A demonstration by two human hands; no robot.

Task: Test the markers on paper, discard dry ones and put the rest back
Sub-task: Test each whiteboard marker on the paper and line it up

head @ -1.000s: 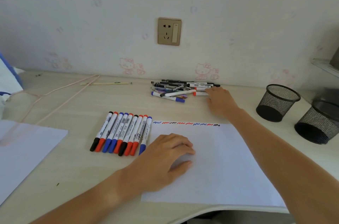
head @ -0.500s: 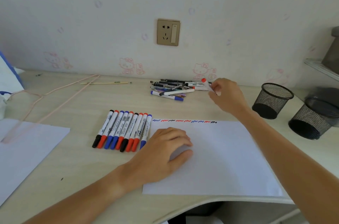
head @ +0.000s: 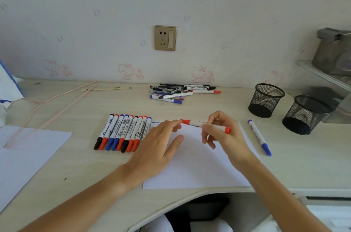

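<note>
A gold wall socket (head: 165, 38) sits at upper centre on wallpaper with pink cat prints. On the counter (head: 76, 171), a pink cord (head: 57, 98) trails at left beside a pale stick (head: 104, 89). A grey box (head: 334, 51) rests on a shelf at far right.

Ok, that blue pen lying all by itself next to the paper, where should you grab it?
Pinch the blue marker around its white middle, coming straight down from above with the right hand. It lies flat on the desk with bare space on both sides, so fingers fit either side. Leave the blue cap end free for pulling off.
</note>
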